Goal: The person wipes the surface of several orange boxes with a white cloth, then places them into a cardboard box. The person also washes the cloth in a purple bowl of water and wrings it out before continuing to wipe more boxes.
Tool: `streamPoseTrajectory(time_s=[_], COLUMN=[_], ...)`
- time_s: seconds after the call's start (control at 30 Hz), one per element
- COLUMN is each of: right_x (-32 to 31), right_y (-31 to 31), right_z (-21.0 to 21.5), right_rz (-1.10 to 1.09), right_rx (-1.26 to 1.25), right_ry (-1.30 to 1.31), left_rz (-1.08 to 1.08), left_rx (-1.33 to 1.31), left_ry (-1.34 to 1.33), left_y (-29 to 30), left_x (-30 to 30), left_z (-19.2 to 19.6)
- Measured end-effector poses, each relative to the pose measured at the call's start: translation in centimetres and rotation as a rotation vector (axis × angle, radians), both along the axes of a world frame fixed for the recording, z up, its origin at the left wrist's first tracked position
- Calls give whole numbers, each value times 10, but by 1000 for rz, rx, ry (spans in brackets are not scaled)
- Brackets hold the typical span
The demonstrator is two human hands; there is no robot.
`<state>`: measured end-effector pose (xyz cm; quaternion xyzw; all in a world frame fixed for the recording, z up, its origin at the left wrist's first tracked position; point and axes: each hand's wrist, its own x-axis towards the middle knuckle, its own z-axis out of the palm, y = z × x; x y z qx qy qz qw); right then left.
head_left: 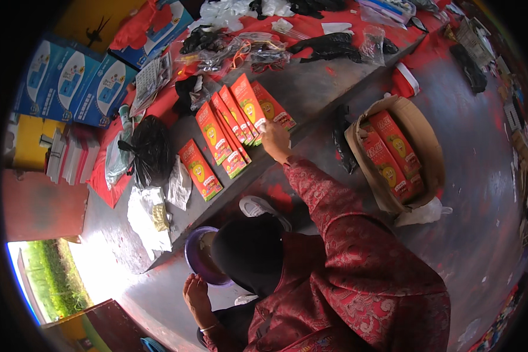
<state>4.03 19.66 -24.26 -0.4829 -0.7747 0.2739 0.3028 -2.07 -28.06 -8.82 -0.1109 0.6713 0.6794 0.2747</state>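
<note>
My right hand (276,141) reaches across to a grey ledge. Its fingers are closed on the lower end of a red packet (249,105) printed with a yellow cartoon fruit. Several like it lie fanned and overlapping to its left, and one more packet (270,107) lies just to its right. A separate red packet (199,169) rests further left, near the ledge's front edge. My left hand (198,299) is raised beside a purple basin (195,258), holding nothing I can see, its fingers loosely bent and apart. Black cloth partly covers the basin.
On the right, an open cardboard box (431,141) holds more red packets. A black plastic bag (152,152) and blue cartons (70,82) stand left. Clear and black plastic wraps (328,47) clutter the red-covered back. A white shoe (255,206) is on the floor below the ledge.
</note>
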Motion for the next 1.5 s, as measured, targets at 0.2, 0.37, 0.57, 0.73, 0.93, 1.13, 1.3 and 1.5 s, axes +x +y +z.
streamPoseTrajectory(time_s=[0.2, 0.37, 0.57, 0.73, 0.93, 1.13, 1.3, 1.5], right_x=[3, 18, 53, 76, 95, 78, 88, 103], right_y=[-4, 25, 48, 68, 89, 90, 70, 82], right_z=[28, 0, -12, 0, 8, 10, 14, 29], right_rz=[147, -260, -217, -187, -161, -186, -160, -227], right_rx=[-14, -283, -423, -348, -436, -596, -185, -475], right_ry=[29, 210, 358, 369, 569, 709, 4, 660], left_rz=[-131, -84, -105, -93, -129, -201, -225, -186], left_rx=[-60, -56, 32, 57, 220, 91, 124, 151], left_ry=[85, 80, 113, 91, -63, -27, -62, -11], left_y=[29, 53, 63, 71, 67, 90, 77, 96], left_x=[3, 2, -4, -6, -27, -31, -38, -38], left_z=[19, 47, 50, 39, -21, -35, -56, -57])
